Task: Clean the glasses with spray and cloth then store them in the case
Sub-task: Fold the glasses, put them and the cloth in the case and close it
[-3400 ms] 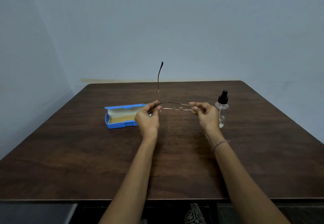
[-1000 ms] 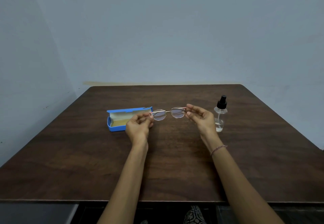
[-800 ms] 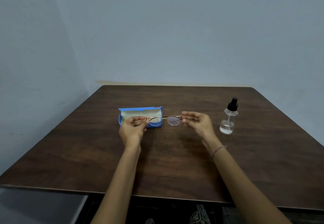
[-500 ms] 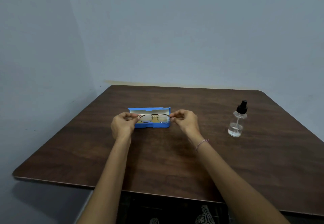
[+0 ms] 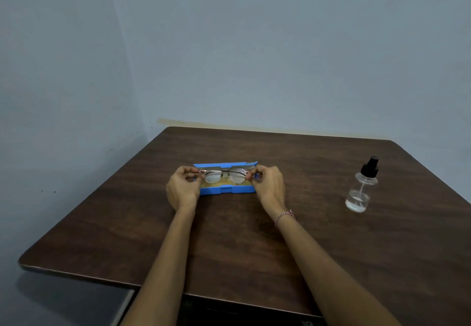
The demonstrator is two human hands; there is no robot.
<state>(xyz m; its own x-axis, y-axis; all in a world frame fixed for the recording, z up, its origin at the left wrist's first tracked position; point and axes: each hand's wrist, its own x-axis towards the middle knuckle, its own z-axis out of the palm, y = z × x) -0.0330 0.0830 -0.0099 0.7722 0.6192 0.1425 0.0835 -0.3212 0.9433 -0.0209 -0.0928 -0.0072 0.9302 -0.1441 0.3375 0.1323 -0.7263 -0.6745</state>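
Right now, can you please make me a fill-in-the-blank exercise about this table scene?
The left hand and right hand pinch the glasses over the open ___ case.
The bottle stands to the ___ of the case.
Its cap is ___.
Missing words: blue, right, black.

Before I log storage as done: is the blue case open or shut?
Open. The case shows its tan lining and its lid stands up behind; the left hand and right hand pinch the glasses at its opening.
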